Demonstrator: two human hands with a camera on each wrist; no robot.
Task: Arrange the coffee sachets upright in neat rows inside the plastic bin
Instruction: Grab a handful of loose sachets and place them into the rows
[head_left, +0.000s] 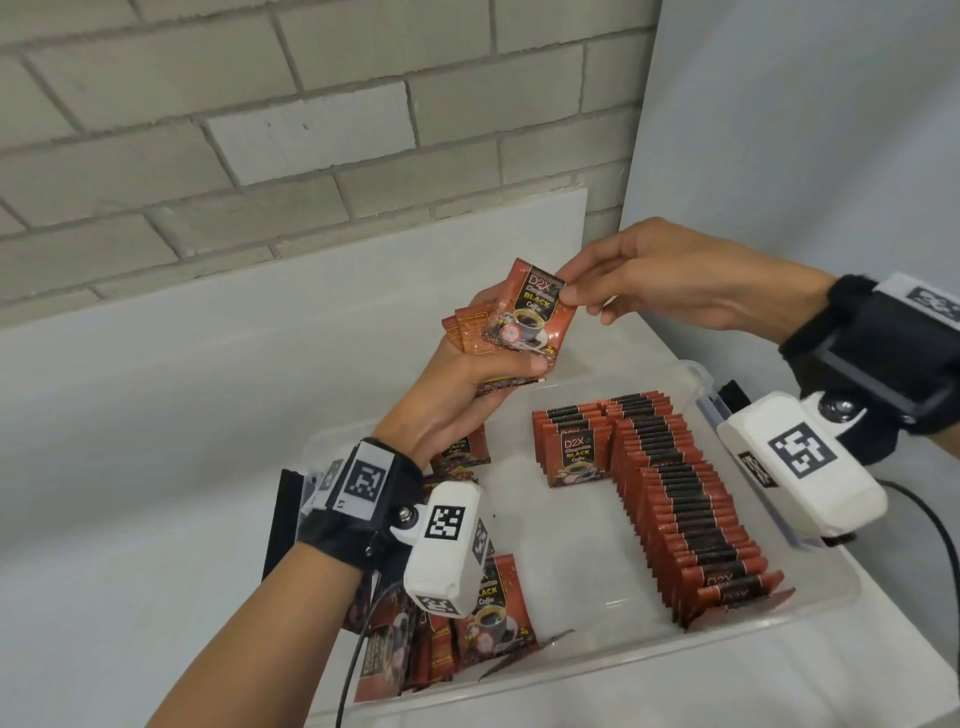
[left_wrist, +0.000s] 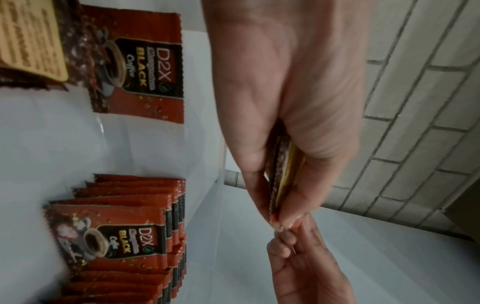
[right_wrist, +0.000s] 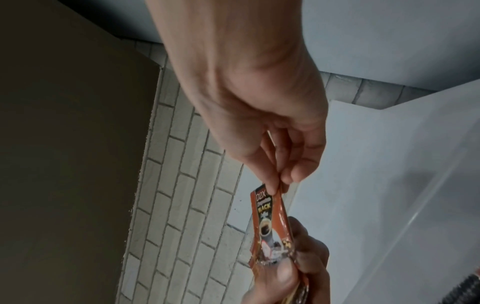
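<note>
Above the clear plastic bin (head_left: 810, 603) my left hand (head_left: 467, 384) grips a small fanned bunch of red coffee sachets (head_left: 467, 332). My right hand (head_left: 649, 280) pinches the top corner of the front sachet (head_left: 530, 312) of that bunch between thumb and forefinger. The right wrist view shows the pinched sachet (right_wrist: 267, 222) edge-on, with the left hand's thumb (right_wrist: 283, 275) on its lower part. In the bin a long row of upright sachets (head_left: 685, 509) runs along the right side. A short second row (head_left: 576, 447) stands beside it at the far end, also the short row (left_wrist: 116, 236).
Loose sachets (head_left: 467, 623) lie flat in a heap at the bin's left end, partly hidden by my left wrist camera. The bin stands on a white table (head_left: 156, 415) against a brick wall (head_left: 260, 130). A white panel (head_left: 805, 130) rises at the right.
</note>
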